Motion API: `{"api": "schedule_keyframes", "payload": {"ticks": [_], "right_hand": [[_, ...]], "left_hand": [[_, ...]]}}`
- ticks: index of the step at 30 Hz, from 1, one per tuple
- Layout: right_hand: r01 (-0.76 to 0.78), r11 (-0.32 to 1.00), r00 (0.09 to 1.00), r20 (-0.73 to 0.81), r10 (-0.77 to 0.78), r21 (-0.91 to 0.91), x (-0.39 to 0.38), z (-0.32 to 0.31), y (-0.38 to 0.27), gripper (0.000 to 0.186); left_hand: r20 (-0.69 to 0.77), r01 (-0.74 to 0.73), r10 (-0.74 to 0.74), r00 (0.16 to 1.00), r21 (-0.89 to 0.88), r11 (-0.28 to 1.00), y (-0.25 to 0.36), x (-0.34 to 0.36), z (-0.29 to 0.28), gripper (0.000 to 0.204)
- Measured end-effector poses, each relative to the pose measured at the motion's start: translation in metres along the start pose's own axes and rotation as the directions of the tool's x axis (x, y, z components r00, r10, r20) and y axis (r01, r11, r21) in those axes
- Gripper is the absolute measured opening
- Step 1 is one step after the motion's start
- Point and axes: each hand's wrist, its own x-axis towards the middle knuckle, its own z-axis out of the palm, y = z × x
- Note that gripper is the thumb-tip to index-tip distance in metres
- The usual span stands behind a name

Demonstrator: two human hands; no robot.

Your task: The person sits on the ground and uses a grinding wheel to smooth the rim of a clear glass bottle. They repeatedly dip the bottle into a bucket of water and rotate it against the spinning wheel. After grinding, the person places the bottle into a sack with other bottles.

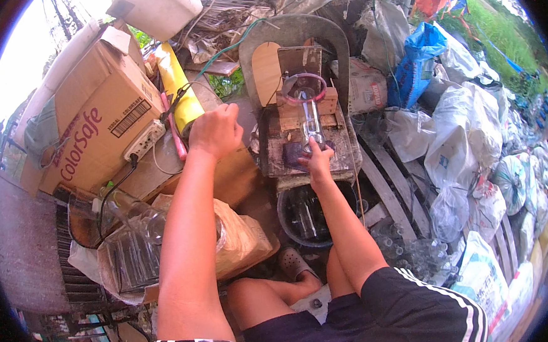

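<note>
My right hand (pixel 317 160) grips the narrow end of a clear glass bottle (pixel 310 117). The bottle lies pointing away from me, its far part at a round pinkish ring (pixel 324 92) on a wooden rig. Beneath the bottle's near end is a dark block (pixel 292 156) on the rig's worn board. My left hand (pixel 216 132) is raised to the left of the rig, closed in a fist beside a yellow tube (pixel 176 83). Whatever it may hold is hidden by the fingers.
The rig rests on a plastic chair (pixel 335 35). Below stands a dark bucket (pixel 283 215) with glass inside. At left are a cardboard box (pixel 95 113), a power strip (pixel 145 140) with cables, and an open bag (pixel 243 232) of glassware. Filled plastic sacks (pixel 466 128) crowd the right.
</note>
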Motion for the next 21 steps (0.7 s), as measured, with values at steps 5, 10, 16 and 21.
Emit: {"api": "schedule_keyframes", "payload": {"ticks": [5, 10, 16, 21], "right_hand": [[-0.251, 0.953, 0.941, 0.275, 0.198, 0.173, -0.010, -0.010, -0.014, 0.079], [0.149, 0.970, 0.979, -0.107, -0.172, -0.194, -0.015, 0.004, -0.009, 0.080], [-0.120, 0.978, 0.990, 0.090, 0.106, 0.169, -0.008, -0.003, -0.011, 0.083], [-0.231, 0.955, 0.944, 0.278, 0.174, 0.186, -0.008, -0.018, -0.023, 0.078]], "left_hand": [[0.002, 0.000, 0.000, 1.000, 0.002, 1.000, 0.000, 0.000, 0.000, 0.017], [-0.001, 0.002, -0.002, 1.000, -0.006, 1.000, 0.000, 0.000, 0.000, 0.017], [-0.014, -0.011, 0.011, 1.000, -0.003, 1.000, 0.001, 0.000, -0.001, 0.015], [-0.020, 0.009, -0.010, 1.000, -0.040, 0.999, 0.003, -0.001, -0.001, 0.012]]}}
